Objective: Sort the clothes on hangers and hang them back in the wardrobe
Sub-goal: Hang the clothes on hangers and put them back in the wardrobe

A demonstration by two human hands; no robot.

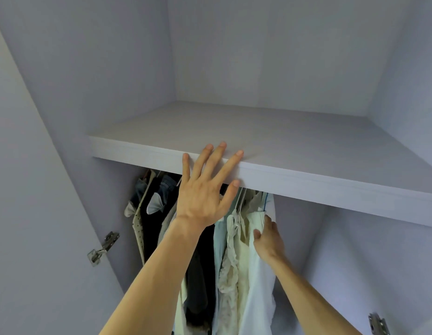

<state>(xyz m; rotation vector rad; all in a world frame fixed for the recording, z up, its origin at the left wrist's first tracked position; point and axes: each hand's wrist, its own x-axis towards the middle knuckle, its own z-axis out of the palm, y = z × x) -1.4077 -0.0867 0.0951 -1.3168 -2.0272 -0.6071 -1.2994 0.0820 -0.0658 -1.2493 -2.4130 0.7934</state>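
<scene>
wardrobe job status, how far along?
Done: a row of clothes already hangs under the shelf, dark ones left, pale ones right. In hand: right hand grips the white garment at the row's right end; left hand spread open by the shelf edge. Left: unclear; no loose clothes in view.

My left hand (202,194) is raised with its back to me, open, the fingers (218,160) straight and fanned toward 12 and 1 o'clock, the thumb (230,192) splayed out toward 2 o'clock. Its bare forearm (157,274) rises from 7 o'clock. My right hand (268,240) sits lower, at 4 o'clock from the left one, knuckles up, thumb and curled fingers pinching a fold of the white garment (258,298). My right forearm (314,293) comes in from 5 o'clock, wrist straight.
</scene>
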